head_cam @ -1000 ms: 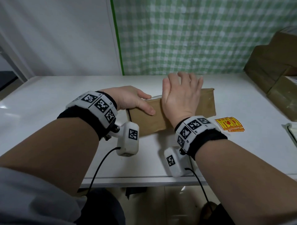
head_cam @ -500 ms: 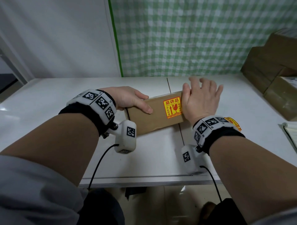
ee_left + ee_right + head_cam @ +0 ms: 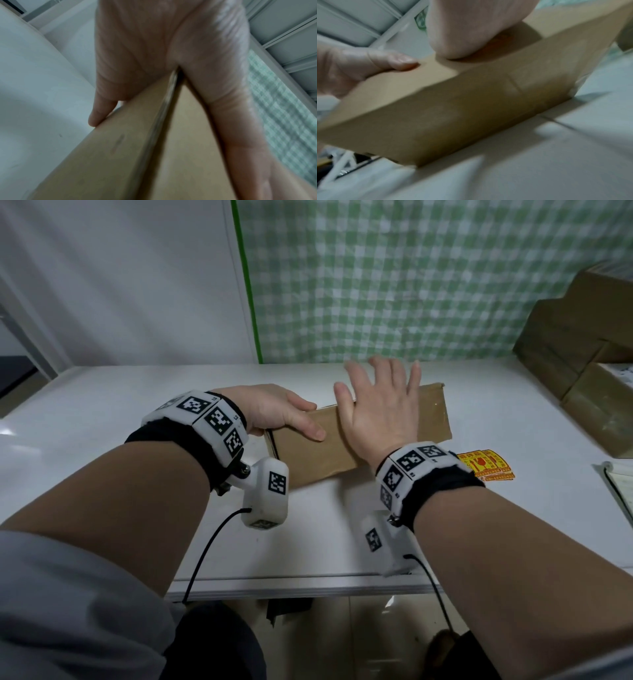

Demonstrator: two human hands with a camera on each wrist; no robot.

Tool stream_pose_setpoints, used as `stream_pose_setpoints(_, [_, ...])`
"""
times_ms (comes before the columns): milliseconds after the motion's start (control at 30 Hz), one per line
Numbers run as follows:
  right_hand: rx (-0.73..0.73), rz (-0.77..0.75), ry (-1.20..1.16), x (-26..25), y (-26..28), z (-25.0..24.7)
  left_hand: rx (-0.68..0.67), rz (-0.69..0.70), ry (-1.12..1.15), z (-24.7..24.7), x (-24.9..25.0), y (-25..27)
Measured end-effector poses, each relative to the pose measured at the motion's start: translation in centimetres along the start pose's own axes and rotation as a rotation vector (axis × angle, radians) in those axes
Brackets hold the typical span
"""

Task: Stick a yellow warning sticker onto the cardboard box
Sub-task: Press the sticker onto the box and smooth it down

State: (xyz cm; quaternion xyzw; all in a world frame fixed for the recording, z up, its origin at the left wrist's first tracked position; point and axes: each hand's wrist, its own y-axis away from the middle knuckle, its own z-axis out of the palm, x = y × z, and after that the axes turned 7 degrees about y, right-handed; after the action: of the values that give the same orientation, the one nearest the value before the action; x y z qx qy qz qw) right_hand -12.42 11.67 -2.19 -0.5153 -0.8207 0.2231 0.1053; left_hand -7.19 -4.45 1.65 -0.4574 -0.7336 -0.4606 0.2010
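Note:
A flat brown cardboard box (image 3: 432,416) lies on the white table (image 3: 102,419). My left hand (image 3: 274,412) grips its left end, thumb on top and fingers round the far edge, as the left wrist view shows on the box (image 3: 120,148). My right hand (image 3: 380,409) lies flat on the box top with fingers straight and spread, pressing down with the palm (image 3: 462,33) on the box (image 3: 471,108). The yellow sticker on the box is hidden under that hand. A small stack of yellow warning stickers (image 3: 486,463) lies on the table right of the box.
Several brown cardboard boxes (image 3: 582,344) are stacked at the table's back right. A sheet or pad (image 3: 621,491) lies at the right edge. A green checked curtain (image 3: 411,278) hangs behind the table. Cables run from both wrist cameras over the front edge.
My right hand has slid back left over the box top and now covers the stuck sticker, which showed half a second ago. The left hand keeps its grip.

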Motion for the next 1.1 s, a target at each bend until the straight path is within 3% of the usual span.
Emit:
stream_pose_setpoints(233, [-0.108,0.232,0.01,4.4,-0.4,0.0,-0.007,-0.005,0.021,-0.1,-0.1,-0.1])
stream_pose_setpoints(367, [-0.121,0.021,-0.048,4.2,-0.2,-1.0,0.022,0.002,0.001,0.1,-0.1,0.0])
stream_pose_setpoints(633, [-0.404,-0.289,0.046,4.5,1.1,-3.8,0.066,0.041,-0.088,1.1,-0.1,1.3])
stream_pose_setpoints(800, [-0.43,-0.363,0.14,4.3,2.1,-3.8,0.075,0.057,-0.15,1.3,0.2,2.1])
stream_pose_setpoints(1100, [-0.388,-0.261,0.145,5.2,1.9,-3.5,0.083,0.072,-0.323,1.3,0.7,2.3])
